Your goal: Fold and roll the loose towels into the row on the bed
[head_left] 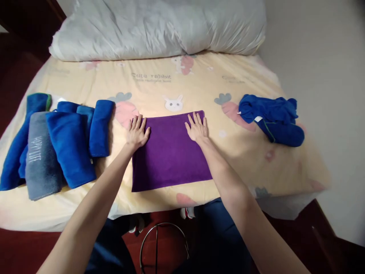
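A purple towel (171,152) lies flat on the bed in front of me, roughly a rectangle. My left hand (137,131) rests palm down on its far left corner, fingers spread. On the far right corner lies my right hand (197,127), also flat with fingers apart. Neither hand grips the cloth. Left of the towel sit several folded blue towels (71,148) and a grey-blue towel (42,160) with white lettering. Over on the right is a crumpled blue towel (269,114) with a white tag and green edging.
The bed sheet (154,91) is pale yellow with rabbit and carrot prints. A large rolled grey quilt (159,30) lies along the bed's far side. A wall (319,76) stands at the right. Below the near edge is a round metal frame (142,247).
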Tool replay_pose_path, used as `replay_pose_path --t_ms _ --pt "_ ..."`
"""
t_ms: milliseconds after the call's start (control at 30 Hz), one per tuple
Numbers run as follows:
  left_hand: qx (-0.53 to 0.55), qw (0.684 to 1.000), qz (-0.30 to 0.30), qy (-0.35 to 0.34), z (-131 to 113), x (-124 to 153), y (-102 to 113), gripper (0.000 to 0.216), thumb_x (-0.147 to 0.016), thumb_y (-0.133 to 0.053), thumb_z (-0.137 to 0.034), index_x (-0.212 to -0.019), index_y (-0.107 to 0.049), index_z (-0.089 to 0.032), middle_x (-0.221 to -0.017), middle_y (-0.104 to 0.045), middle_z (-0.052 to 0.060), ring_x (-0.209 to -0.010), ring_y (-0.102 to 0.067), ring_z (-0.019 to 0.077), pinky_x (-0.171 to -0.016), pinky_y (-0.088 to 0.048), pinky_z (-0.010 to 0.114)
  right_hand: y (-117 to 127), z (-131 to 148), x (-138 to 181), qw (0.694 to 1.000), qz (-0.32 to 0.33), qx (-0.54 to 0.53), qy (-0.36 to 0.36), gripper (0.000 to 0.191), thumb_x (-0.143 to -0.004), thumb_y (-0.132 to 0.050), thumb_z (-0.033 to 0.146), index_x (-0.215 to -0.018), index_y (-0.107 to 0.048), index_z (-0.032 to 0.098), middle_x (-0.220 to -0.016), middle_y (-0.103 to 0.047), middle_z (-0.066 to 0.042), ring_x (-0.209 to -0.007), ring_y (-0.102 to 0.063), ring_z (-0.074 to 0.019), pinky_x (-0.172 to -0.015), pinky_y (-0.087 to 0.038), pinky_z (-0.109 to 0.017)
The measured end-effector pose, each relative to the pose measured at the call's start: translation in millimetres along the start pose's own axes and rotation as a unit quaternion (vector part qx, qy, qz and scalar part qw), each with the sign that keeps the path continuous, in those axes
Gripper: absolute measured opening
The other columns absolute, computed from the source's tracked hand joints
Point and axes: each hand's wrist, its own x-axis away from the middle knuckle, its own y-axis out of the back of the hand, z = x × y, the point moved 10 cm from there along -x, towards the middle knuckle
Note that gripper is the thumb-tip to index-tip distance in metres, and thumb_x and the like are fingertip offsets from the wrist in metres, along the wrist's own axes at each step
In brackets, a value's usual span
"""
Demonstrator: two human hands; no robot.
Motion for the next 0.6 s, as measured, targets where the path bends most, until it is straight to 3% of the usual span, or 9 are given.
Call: replay_pose_path --t_ms 100,200,267,367,500,600 --pt "0.006 1.000 -0.006 -0.028 -42 15 6 0.067 -0.099 -0.031 -0.045 -0.155 -0.036 -0.007 -0.168 -0.017 0.012 -0.157 -0.001 0.0320 -0.127 0.000 0.056 11 48 19 0.998 -0.033 -0.011 0.050 0.065 -0.104 -0.026 0.045 -0.160 -0.028 0.012 -0.168 -0.016 -0.011 -0.157 -0.005 -0.0329 -0.125 0.000 -0.063" --pt "0.015 0.996 0.012 -0.087 -92 38 -5 0.064 -0.100 -0.032 -0.040 -0.156 -0.036 -0.010 -0.168 -0.020 0.012 -0.157 -0.004 0.0316 -0.127 -0.003 0.056 1 101 55 0.992 -0.019 -0.018 0.127 0.061 -0.105 -0.026 0.040 -0.160 -0.028 0.014 -0.169 -0.016 -0.007 -0.158 -0.005 -0.0263 -0.127 -0.002 -0.055" --pt "0.018 0.995 0.020 -0.096 -106 49 -15 0.062 -0.100 -0.031 -0.038 -0.156 -0.036 -0.013 -0.167 -0.022 0.011 -0.156 -0.009 0.0313 -0.127 -0.006 0.055 -9 110 75 0.990 -0.001 -0.023 0.137 0.058 -0.106 -0.024 0.037 -0.160 -0.030 0.016 -0.168 -0.019 -0.006 -0.157 -0.009 -0.0228 -0.128 -0.004 -0.050" --pt "0.021 0.997 0.016 -0.079 -95 54 -20 0.062 -0.101 -0.033 -0.045 -0.157 -0.035 -0.018 -0.168 -0.021 0.008 -0.156 -0.010 0.0321 -0.126 -0.008 0.056 -16 89 83 0.993 0.006 -0.027 0.112 0.060 -0.106 -0.027 0.045 -0.160 -0.030 0.018 -0.168 -0.019 -0.006 -0.157 -0.011 -0.0225 -0.128 -0.005 -0.050" --pt "0.020 0.999 0.012 -0.037 -54 42 -12 0.070 -0.099 -0.036 -0.058 -0.158 -0.034 -0.021 -0.168 -0.019 0.007 -0.156 -0.008 0.0339 -0.126 -0.006 0.057 -10 48 70 0.996 0.001 -0.019 0.084 0.065 -0.105 -0.026 0.052 -0.160 -0.027 0.018 -0.169 -0.016 -0.007 -0.157 -0.011 -0.0231 -0.128 -0.005 -0.051" --pt "0.007 1.000 0.007 -0.002 -27 32 -5 0.074 -0.098 -0.034 -0.062 -0.157 -0.035 -0.020 -0.168 -0.019 0.008 -0.156 -0.008 0.0343 -0.125 -0.007 0.057 -9 32 57 0.997 0.006 -0.010 0.072 0.067 -0.104 -0.026 0.054 -0.161 -0.026 0.018 -0.169 -0.014 -0.007 -0.157 -0.010 -0.0240 -0.128 -0.005 -0.052"
